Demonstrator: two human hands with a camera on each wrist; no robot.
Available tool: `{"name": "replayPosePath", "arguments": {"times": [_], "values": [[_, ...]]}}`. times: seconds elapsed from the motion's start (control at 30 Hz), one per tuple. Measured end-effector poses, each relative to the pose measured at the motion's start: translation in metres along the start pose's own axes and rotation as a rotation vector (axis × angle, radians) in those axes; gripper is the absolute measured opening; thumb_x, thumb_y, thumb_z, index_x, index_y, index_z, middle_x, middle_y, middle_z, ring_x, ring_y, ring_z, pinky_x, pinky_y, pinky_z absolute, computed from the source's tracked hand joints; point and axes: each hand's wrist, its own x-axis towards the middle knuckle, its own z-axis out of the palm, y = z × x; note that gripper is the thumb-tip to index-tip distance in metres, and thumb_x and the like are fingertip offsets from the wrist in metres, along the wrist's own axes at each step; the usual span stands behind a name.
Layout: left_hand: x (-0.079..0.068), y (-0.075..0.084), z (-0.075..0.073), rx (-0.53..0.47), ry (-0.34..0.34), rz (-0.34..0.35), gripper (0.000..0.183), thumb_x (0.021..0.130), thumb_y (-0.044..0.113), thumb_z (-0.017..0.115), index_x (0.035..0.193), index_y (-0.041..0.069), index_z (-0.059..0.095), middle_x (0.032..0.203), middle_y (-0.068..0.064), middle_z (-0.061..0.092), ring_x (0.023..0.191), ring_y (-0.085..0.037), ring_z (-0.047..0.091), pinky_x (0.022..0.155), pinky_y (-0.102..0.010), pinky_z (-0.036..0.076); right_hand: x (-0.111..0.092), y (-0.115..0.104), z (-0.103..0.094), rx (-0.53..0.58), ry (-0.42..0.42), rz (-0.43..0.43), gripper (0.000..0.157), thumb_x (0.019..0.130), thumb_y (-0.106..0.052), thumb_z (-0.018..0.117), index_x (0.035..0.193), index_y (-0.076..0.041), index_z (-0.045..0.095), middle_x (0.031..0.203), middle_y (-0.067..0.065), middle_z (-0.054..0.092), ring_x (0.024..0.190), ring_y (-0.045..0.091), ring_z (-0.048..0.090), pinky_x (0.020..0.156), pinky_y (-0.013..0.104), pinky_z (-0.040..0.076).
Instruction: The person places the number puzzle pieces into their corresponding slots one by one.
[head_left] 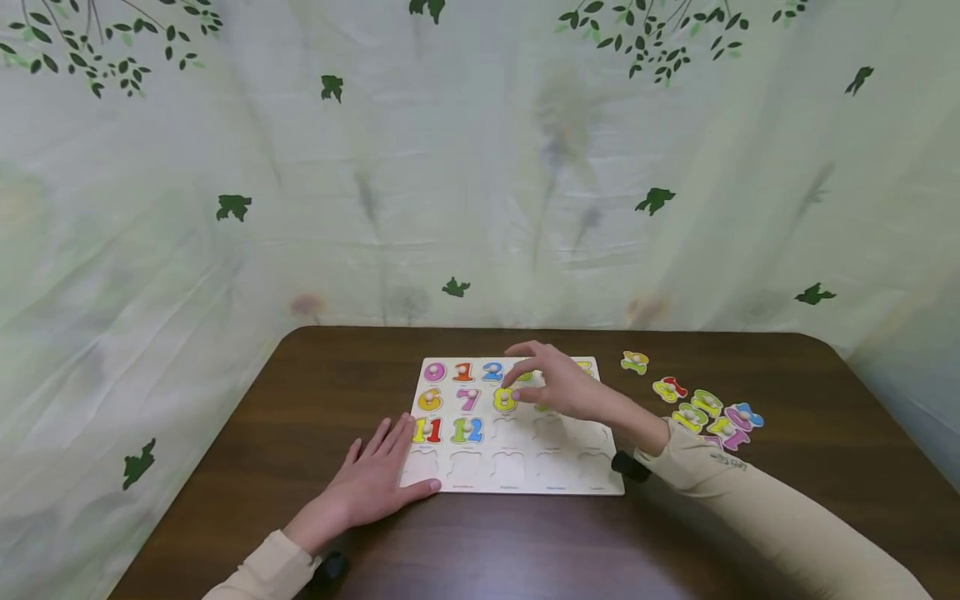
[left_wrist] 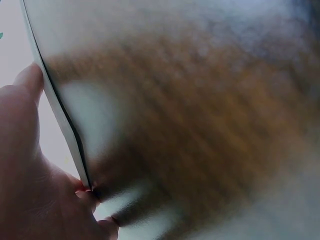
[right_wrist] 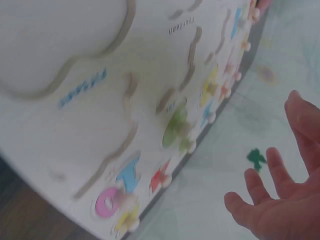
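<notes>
A white number puzzle board (head_left: 555,475) lies on the table, with knobbed number pieces seated in its upper rows. My left hand (head_left: 371,483) rests flat at the board's left edge, its fingers beside the yellow-and-red 11 piece (head_left: 427,431) and the thumb at the near corner. In the left wrist view the thumb and fingers touch the board's edge (left_wrist: 70,135). Over the yellow 8 piece (head_left: 505,400) is my right hand (head_left: 558,387), fingers apart and bent loosely. The right wrist view shows these fingers (right_wrist: 280,172) spread with nothing between them. That hand and forearm partly cover the upper-right pieces.
Right of the board lies a cluster of loose number pieces (head_left: 707,403), several overlapping. One separate piece (head_left: 634,361) lies farther back. The brown table (head_left: 345,358) ends at a pale curtain (head_left: 480,208) with leaf prints.
</notes>
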Motion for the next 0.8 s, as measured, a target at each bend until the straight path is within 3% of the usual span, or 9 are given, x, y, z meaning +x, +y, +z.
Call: {"name": "replayPosePath", "arguments": {"times": [0.3, 0.63, 0.8], "values": [[0.000, -0.003, 0.005, -0.001, 0.039, 0.017, 0.113, 0.079, 0.082, 0.050, 0.157, 0.005, 0.021, 0.162, -0.012, 0.020, 0.148, -0.036, 0.013, 0.108, -0.069, 0.012, -0.029, 0.015, -0.036, 0.008, 0.078, 0.085, 0.014, 0.087, -0.018, 0.077, 0.096, -0.028, 0.076, 0.139, 0.004, 0.051, 0.129, 0.028, 0.043, 0.098, 0.052, 0.041], [-0.002, 0.004, -0.002, 0.024, 0.027, 0.022, 0.110, 0.082, 0.078, 0.052, 0.157, 0.004, 0.021, 0.162, -0.014, 0.020, 0.147, -0.038, 0.014, 0.108, -0.070, 0.014, -0.069, 0.037, -0.076, -0.051, 0.118, 0.103, 0.016, 0.088, -0.016, 0.076, 0.103, -0.020, 0.075, 0.139, 0.007, 0.053, 0.127, 0.030, 0.048, 0.092, 0.047, 0.044], [-0.003, 0.006, -0.003, 0.024, 0.026, 0.021, 0.110, 0.082, 0.078, 0.053, 0.157, 0.004, 0.020, 0.162, -0.014, 0.019, 0.147, -0.039, 0.013, 0.107, -0.070, 0.014, -0.089, 0.046, -0.092, -0.082, 0.124, 0.121, 0.015, 0.089, -0.018, 0.075, 0.103, -0.023, 0.075, 0.140, 0.008, 0.052, 0.123, 0.032, 0.051, 0.088, 0.047, 0.045]]}}
